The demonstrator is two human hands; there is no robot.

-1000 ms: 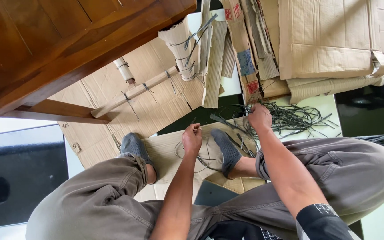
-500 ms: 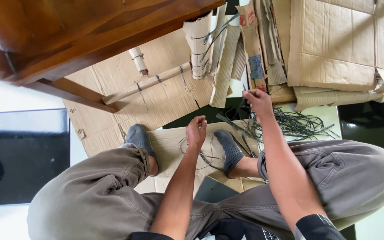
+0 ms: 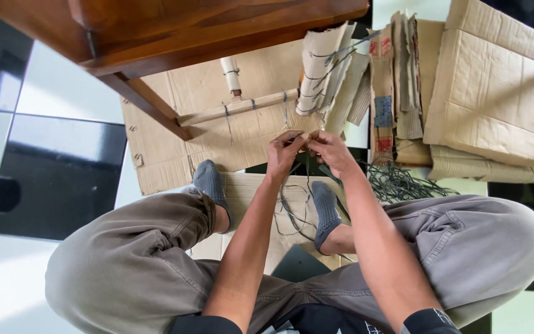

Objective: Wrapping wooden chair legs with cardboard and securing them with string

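The left hand (image 3: 285, 154) and right hand (image 3: 330, 151) meet fingertip to fingertip, pinching thin dark cords (image 3: 298, 204) that hang down between 2 grey socks (image 3: 326, 213). The person sits on cardboard (image 3: 174, 136) under a wooden table (image 3: 174, 28). A cord pile (image 3: 403, 184) lies right, beside folded boxes (image 3: 495, 93).

Probably a home, tiled floor (image 3: 50, 142), wooden table (image 3: 174, 28), flattened cardboard (image 3: 495, 80)
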